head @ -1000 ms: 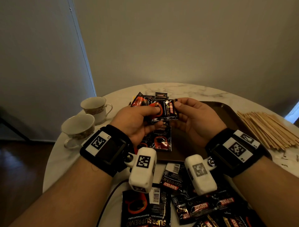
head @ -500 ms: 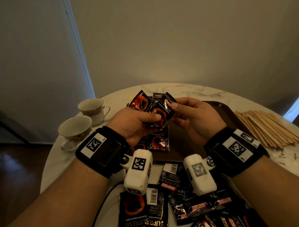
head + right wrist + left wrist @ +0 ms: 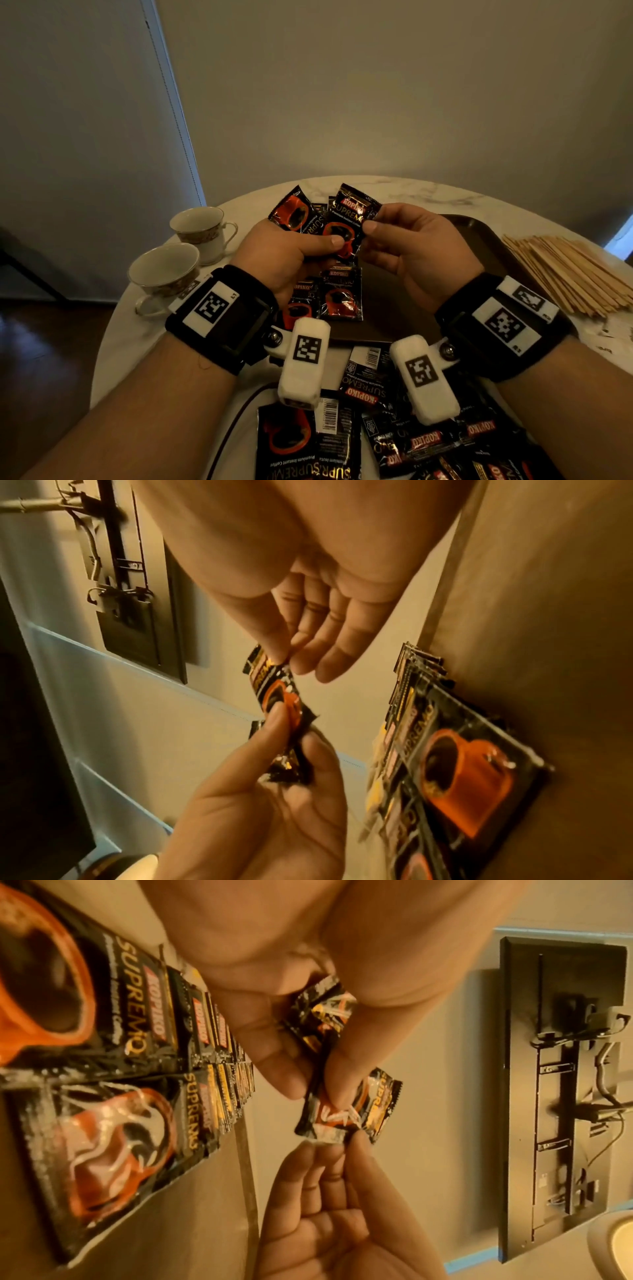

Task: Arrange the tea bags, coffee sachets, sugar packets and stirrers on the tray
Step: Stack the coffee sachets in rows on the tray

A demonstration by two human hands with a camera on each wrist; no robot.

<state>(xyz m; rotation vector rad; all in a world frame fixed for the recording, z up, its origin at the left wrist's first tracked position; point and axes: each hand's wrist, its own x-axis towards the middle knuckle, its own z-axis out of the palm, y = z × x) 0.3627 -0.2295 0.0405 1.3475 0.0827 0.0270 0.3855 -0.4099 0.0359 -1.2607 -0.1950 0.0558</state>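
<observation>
My left hand grips two black-and-orange coffee sachets above the tray's near left part. One sachet fans out to the left. The other sachet stands upright, and my right hand pinches its upper right corner. In the left wrist view my left hand pinches the sachet, with the right hand's fingertips on its edge. The right wrist view shows the right hand on that sachet. More sachets lie in rows on the dark brown tray.
Several loose sachets lie on the marble table's near edge under my wrists. A heap of wooden stirrers lies right of the tray. Two teacups stand at the left. A dark cable runs off the near edge.
The sachet held between both hands has turned from lying sideways to standing upright. Both hands have risen a little, and the second sachet has fanned out to the left.
</observation>
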